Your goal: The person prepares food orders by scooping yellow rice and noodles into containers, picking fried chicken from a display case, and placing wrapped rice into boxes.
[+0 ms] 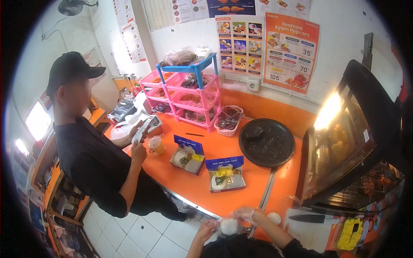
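Close to my body, at the table's front edge, my left hand [208, 228] grips a white rounded portion [229, 226] in clear plastic, probably rice. My right hand [246, 215], in a clear plastic glove, pinches the upper right of the same plastic. Another white mound [274, 218] lies just right of my right wrist. Beyond my hands stands an open meal box [226, 179] with white rice, greens, yellow egg-like pieces and a lidded cup. A second open meal box [188, 160], similarly filled, sits farther back to the left.
A person [93, 148] at left holds a paper slip [142, 130]. On the orange table [190, 185] are a drink cup [156, 145], pink rack [193, 96], basket [228, 120] and black round tray [267, 142]. A knife [306, 219] lies on the cutting board [303, 233], below the lit display warmer [342, 142].
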Demonstrator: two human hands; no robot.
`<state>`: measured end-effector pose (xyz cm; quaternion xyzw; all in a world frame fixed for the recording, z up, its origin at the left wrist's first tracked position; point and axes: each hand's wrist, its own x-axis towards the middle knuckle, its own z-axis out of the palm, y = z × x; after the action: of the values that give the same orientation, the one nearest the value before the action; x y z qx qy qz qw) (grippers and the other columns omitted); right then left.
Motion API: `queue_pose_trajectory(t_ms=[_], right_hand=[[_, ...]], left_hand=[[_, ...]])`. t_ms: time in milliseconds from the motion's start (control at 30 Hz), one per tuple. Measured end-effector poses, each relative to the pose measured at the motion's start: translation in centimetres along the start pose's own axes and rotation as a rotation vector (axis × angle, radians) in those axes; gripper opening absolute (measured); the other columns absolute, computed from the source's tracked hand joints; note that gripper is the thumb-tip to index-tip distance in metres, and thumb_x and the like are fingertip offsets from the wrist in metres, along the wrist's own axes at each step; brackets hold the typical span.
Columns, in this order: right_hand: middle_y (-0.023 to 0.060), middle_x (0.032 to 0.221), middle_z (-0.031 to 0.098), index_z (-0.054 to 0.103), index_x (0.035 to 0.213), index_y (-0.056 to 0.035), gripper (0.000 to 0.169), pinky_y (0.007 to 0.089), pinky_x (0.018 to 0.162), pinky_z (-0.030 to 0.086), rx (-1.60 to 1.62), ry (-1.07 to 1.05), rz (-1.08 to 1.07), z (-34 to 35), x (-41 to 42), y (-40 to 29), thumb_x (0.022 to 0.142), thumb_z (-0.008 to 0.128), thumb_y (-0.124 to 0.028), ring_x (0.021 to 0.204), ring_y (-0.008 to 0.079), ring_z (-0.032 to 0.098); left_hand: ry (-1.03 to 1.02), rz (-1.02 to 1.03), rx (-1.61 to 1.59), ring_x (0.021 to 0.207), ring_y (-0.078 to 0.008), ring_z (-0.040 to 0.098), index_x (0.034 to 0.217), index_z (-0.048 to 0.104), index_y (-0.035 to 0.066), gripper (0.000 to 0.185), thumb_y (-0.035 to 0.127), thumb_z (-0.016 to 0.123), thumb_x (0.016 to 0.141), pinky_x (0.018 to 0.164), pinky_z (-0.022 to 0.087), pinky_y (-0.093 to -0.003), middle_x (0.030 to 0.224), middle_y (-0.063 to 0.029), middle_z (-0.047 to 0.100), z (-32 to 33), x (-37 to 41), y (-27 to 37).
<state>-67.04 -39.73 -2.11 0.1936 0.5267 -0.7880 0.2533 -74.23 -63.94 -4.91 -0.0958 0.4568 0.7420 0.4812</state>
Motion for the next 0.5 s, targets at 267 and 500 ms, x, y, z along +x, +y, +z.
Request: queue_pose_trajectory(t_ms=[267, 500], right_hand=[[-0.0008, 0.073, 0.057, 0.062, 0.086, -0.0083, 0.028, 0.0248, 0.055, 0.042, -0.113, 0.123, -0.132, -0.4, -1.4, 4.6, 0.080, 0.059, -0.035, 0.064, 0.0096, 0.052], [0.0033, 0.078, 0.056, 0.060, 0.082, -0.0140, 0.017, 0.0293, 0.059, 0.041, -0.409, 0.405, 0.015, 0.7, -2.8, 0.1, 0.085, 0.050, -0.027, 0.067, 0.0141, 0.052]], left_hand=[[-0.200, -0.082, 0.161, 0.078, -0.0108, 0.052, 0.088, 0.053, 0.005, 0.014, 0.006, 0.062, 0.078, 0.063, 0.039, -0.0228, 0.082, -0.0004, 0.054, 0.9, 0.4, 0.9], [-0.130, -0.122, 0.112, 0.078, -0.0125, 0.052, 0.095, 0.054, 0.004, 0.017, 0.002, 0.056, 0.078, 0.066, 0.040, -0.0222, 0.092, -0.0041, 0.057, 2.1, 4.1, 1.4]])
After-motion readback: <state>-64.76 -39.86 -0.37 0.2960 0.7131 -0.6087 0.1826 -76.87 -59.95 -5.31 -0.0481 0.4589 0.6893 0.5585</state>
